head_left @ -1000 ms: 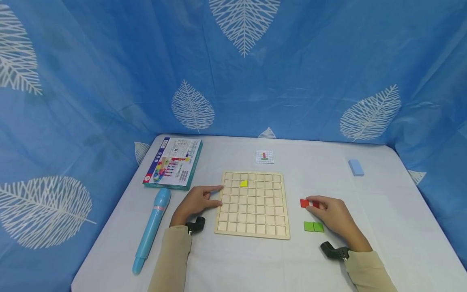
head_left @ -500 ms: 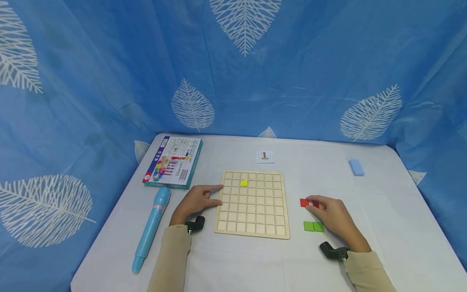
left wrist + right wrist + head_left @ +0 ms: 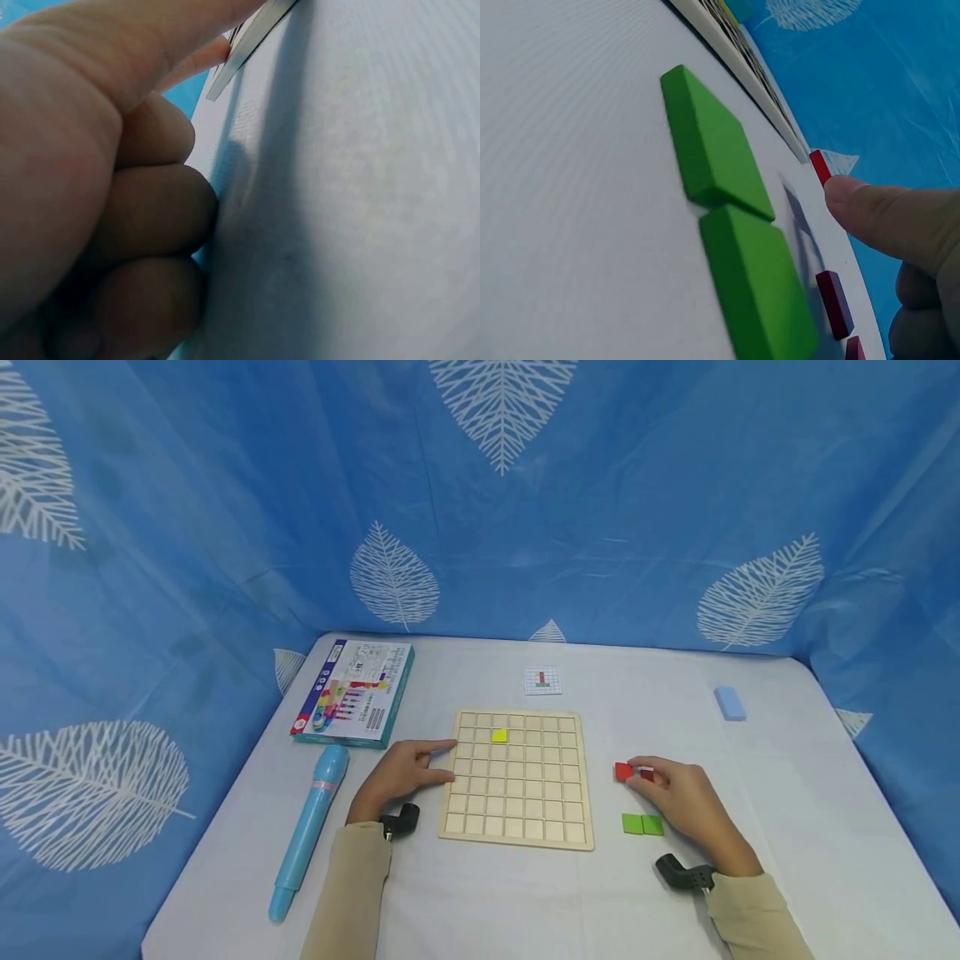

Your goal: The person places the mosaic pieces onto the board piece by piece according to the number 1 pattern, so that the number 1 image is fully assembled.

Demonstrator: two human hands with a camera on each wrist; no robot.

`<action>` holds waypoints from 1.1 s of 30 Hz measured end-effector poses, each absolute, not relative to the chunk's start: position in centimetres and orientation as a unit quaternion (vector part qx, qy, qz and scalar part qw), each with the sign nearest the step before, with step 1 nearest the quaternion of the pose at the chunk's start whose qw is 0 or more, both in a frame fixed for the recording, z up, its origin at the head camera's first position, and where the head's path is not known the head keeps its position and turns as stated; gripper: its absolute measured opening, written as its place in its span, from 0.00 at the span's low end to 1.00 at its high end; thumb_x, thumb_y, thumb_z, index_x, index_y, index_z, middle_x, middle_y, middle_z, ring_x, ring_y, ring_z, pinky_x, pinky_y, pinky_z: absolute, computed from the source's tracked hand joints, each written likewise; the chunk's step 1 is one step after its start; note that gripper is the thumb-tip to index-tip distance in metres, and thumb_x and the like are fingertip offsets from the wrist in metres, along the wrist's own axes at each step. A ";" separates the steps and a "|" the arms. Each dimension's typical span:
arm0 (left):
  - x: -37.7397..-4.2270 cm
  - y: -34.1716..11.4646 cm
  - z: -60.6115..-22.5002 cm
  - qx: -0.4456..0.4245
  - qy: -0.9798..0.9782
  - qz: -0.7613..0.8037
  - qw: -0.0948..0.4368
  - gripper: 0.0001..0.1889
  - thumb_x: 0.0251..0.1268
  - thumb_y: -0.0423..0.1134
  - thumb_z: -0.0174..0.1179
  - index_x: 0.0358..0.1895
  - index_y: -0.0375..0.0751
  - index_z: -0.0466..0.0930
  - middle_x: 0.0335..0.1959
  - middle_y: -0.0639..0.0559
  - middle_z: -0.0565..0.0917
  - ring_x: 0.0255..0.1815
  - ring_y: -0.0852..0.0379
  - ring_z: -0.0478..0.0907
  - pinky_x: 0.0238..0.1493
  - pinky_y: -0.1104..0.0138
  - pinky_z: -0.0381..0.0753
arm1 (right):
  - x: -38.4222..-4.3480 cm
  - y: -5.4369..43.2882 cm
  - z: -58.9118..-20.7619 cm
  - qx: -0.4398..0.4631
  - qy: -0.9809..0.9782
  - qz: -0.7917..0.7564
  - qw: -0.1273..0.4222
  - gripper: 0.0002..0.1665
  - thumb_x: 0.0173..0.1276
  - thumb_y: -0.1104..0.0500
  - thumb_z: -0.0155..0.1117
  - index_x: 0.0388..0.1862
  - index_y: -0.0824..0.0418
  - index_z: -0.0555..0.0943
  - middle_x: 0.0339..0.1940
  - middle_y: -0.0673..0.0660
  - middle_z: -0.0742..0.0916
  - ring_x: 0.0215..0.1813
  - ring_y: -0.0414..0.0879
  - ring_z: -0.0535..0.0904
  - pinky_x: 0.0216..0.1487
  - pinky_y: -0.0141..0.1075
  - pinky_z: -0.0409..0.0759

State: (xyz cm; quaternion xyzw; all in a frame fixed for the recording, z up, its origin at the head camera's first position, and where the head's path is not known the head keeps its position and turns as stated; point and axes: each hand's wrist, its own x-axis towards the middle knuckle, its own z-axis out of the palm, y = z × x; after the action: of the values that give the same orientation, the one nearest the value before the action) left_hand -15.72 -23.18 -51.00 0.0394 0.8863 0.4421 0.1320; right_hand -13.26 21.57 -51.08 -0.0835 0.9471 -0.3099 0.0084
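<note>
My right hand (image 3: 671,789) pinches a red square tile (image 3: 624,772) between thumb and fingertips; in the right wrist view this tile (image 3: 820,168) shows above the table. Another red tile (image 3: 835,304) lies under the hand, with part of one more beside it. Two green tiles (image 3: 642,824) lie side by side just in front of the hand. At the wooden grid board (image 3: 517,839), my left hand (image 3: 405,772) touches the left edge with extended index finger and thumb, its other fingers curled. One yellow tile (image 3: 499,736) sits in a cell near the board's far left.
Beyond the board lies a small pattern card (image 3: 542,680). A light blue block (image 3: 730,702) is at the far right. At left are a printed box (image 3: 356,689) and a long blue tube (image 3: 309,835). A blue curtain (image 3: 480,543) with leaf prints closes off the back and sides.
My right hand has raised the red tile slightly off the table, away from the other red ones. The left hand stays at the board's edge.
</note>
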 end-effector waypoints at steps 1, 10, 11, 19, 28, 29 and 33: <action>-15.7 -23.2 -51.0 0.039 0.887 0.441 0.133 0.31 0.52 0.49 0.79 0.64 0.60 0.84 0.16 0.55 0.62 0.20 0.57 0.59 0.24 0.66 0.55 | -13.4 21.4 -51.0 -0.086 0.947 -0.309 0.004 0.20 0.68 0.55 0.73 0.57 0.59 0.86 0.16 0.48 0.69 0.21 0.44 0.63 0.23 0.35 0.60; -15.7 -23.3 -51.2 0.035 0.890 0.433 0.136 0.31 0.53 0.49 0.79 0.64 0.61 0.83 0.17 0.55 0.63 0.21 0.57 0.59 0.24 0.66 0.56 | -14.0 20.5 -50.4 -0.121 0.943 -0.309 -0.006 0.18 0.67 0.56 0.75 0.55 0.57 0.86 0.14 0.46 0.68 0.18 0.42 0.61 0.21 0.34 0.59; -15.7 -23.3 -51.2 0.036 0.890 0.433 0.135 0.31 0.53 0.49 0.79 0.64 0.61 0.83 0.17 0.55 0.63 0.21 0.57 0.59 0.24 0.66 0.56 | -14.2 20.3 -50.3 -0.125 0.944 -0.306 -0.011 0.18 0.67 0.56 0.75 0.55 0.56 0.86 0.14 0.46 0.67 0.18 0.42 0.61 0.21 0.34 0.59; -15.8 -23.2 -51.1 0.041 0.889 0.435 0.138 0.32 0.52 0.51 0.79 0.64 0.61 0.83 0.16 0.55 0.62 0.20 0.57 0.59 0.23 0.66 0.56 | -15.6 18.8 -49.5 -0.156 0.942 -0.296 -0.029 0.17 0.67 0.56 0.75 0.54 0.56 0.87 0.13 0.44 0.66 0.17 0.40 0.59 0.22 0.34 0.58; -15.9 -23.3 -51.1 0.048 0.887 0.437 0.138 0.31 0.53 0.50 0.79 0.64 0.60 0.83 0.16 0.55 0.62 0.19 0.57 0.58 0.23 0.67 0.56 | -16.0 16.1 -50.1 -0.154 0.931 -0.331 -0.003 0.17 0.67 0.54 0.74 0.54 0.55 0.88 0.14 0.45 0.68 0.19 0.40 0.59 0.24 0.34 0.60; -15.8 -23.3 -51.1 0.048 0.887 0.437 0.139 0.31 0.53 0.50 0.79 0.64 0.60 0.83 0.16 0.55 0.62 0.19 0.57 0.58 0.22 0.67 0.56 | -16.0 15.8 -50.3 -0.150 0.930 -0.335 0.003 0.18 0.66 0.54 0.75 0.54 0.55 0.88 0.14 0.45 0.68 0.19 0.40 0.60 0.24 0.34 0.60; -15.8 -23.4 -51.1 0.049 0.888 0.435 0.137 0.31 0.53 0.50 0.79 0.64 0.59 0.83 0.16 0.55 0.62 0.19 0.58 0.58 0.22 0.67 0.56 | -16.2 14.7 -50.6 -0.149 0.926 -0.346 0.014 0.19 0.66 0.52 0.75 0.54 0.55 0.87 0.14 0.45 0.69 0.19 0.40 0.60 0.23 0.34 0.59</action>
State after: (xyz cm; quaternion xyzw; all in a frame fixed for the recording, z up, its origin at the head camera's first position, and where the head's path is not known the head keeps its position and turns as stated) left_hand -15.78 -23.35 -51.14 0.0489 0.8885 0.4354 0.1365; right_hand -16.20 14.74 -50.57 -0.1489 0.9264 -0.3456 0.0135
